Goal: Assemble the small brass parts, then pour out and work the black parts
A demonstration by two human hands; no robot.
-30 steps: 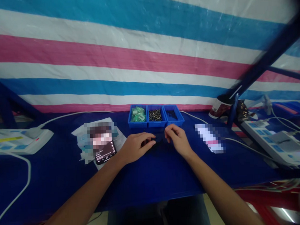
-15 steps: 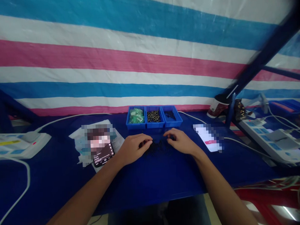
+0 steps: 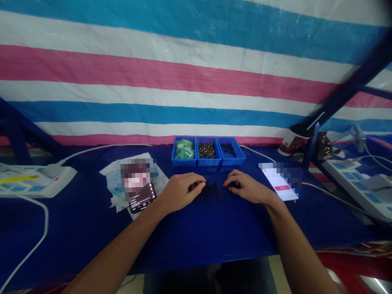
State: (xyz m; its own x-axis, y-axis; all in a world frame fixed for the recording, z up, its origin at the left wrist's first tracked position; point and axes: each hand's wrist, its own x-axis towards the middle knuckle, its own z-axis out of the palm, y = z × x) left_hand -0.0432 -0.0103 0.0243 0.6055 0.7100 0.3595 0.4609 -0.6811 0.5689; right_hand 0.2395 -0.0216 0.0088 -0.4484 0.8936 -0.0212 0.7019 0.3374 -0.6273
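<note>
Left hand [image 3: 181, 192] and right hand [image 3: 245, 188] curl half-closed, fingertips down; the fingers hide whether either pinches anything; a loose heap of small black fasteners [image 3: 208, 193] lies between them on a dark blue table cover [image 3: 218, 232], touching both hands, each piece too small to make out; forearms angle inward, wrists low.

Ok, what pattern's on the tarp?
The tarp has blue, white and pink stripes, best in the head view.
</note>
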